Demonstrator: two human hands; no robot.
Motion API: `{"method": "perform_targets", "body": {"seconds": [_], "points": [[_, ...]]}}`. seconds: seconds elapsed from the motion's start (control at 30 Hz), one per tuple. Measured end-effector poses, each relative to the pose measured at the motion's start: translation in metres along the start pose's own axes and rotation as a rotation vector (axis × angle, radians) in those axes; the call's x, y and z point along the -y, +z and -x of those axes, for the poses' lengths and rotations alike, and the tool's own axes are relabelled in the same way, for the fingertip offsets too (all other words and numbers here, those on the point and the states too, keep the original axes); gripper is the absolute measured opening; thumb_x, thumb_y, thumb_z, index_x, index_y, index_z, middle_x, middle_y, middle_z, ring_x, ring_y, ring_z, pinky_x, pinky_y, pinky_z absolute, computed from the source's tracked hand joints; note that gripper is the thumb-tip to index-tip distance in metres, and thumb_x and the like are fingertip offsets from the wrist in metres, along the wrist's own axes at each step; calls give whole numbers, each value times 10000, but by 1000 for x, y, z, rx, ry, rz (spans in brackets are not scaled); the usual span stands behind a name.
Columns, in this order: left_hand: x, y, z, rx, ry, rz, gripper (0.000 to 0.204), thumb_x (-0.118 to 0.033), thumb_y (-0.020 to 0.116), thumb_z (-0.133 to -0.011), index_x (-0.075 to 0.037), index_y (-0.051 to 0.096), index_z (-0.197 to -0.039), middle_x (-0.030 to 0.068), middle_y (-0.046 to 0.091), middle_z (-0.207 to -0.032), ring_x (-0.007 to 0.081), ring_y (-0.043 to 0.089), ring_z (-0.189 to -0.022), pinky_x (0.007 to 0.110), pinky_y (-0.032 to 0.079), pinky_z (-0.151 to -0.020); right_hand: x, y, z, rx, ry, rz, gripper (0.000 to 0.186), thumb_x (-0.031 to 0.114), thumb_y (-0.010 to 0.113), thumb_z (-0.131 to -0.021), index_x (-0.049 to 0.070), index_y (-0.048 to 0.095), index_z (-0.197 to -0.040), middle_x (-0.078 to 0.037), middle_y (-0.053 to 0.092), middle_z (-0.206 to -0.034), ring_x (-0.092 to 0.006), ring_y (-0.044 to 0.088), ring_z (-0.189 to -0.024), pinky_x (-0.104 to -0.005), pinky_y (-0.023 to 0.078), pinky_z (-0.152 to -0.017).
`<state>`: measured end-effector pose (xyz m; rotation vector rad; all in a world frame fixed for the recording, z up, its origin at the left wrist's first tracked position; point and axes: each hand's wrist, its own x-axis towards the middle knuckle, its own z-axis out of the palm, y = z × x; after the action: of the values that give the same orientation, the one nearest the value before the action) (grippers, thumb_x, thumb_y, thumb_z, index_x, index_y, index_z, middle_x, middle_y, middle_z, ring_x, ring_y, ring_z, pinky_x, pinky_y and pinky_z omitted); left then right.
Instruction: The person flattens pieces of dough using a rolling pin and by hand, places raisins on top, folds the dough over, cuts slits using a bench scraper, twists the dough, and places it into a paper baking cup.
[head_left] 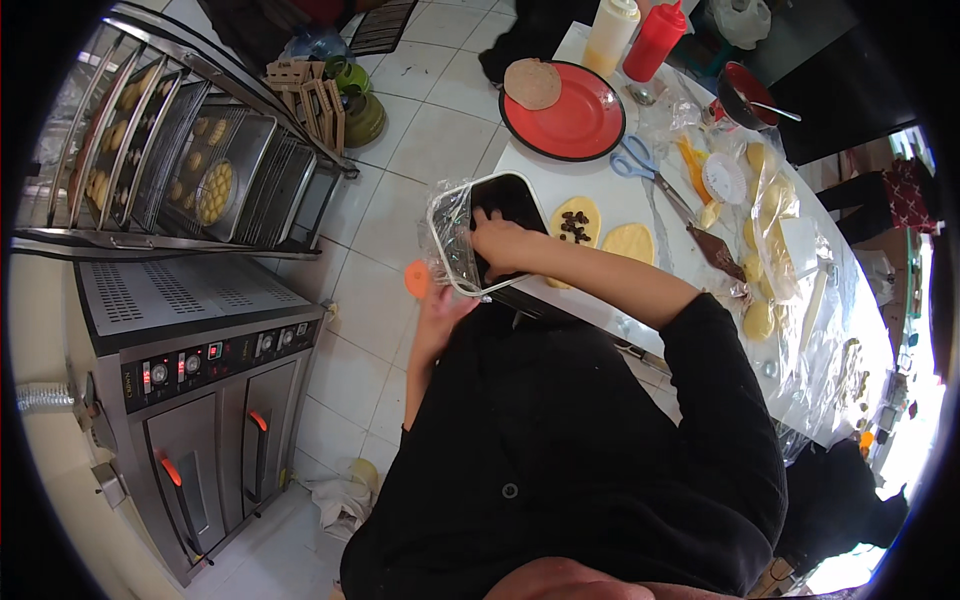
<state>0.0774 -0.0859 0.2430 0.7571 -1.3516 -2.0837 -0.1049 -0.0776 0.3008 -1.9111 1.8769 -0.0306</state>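
Head view, left to right: an oven and a rack of trays stand across an open strip of floor. My left hand props the plastic-wrapped container from below at the table's near-left corner; whether it grips I can't tell. My right hand reaches in, fingers curled, contents hidden. I judge I'm scooping filling for the dough ovals just beside; the container overhangs the edge, and the table is crowded rightward.
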Motion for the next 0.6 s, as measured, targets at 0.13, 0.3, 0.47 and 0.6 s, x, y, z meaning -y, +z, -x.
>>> {"method": "perform_targets", "body": {"seconds": [0.13,0.3,0.47,0.6], "points": [[8,12,1,27,67,-19,626,59,590,-731,-76,289,-1263,43,364,-1241,181,387,-1128,330,392,-892,0,14,-19,70,-21,110,690,178,787,-474,-12,500,-1072,-225,458,-1097,-418,472,-963,-369,506,-667],[2,8,-1,37,65,-75,593,38,582,-748,-52,299,-1261,53,398,-1215,180,394,-1126,319,379,-898,-10,33,-36,25,-27,1,418,168,738,-523,51,599,-900,-215,572,-898,-358,583,-804,-391,507,-677],[0,-28,1,19,-116,-125,586,-2,588,-756,-45,308,-1270,57,427,-1190,175,411,-1109,328,352,-920,-23,-20,-12,-24,-37,-436,223,85,670,-605,-23,617,-793,-173,607,-730,-265,622,-708,-325,526,-585],[15,-65,1,-73,-166,-350,480,-195,522,-825,-70,350,-1256,70,457,-1180,177,466,-1029,329,364,-887,-25,-50,5,186,30,-832,208,28,596,-713,-52,586,-904,-109,590,-777,-163,616,-670,-245,531,-555]]}}
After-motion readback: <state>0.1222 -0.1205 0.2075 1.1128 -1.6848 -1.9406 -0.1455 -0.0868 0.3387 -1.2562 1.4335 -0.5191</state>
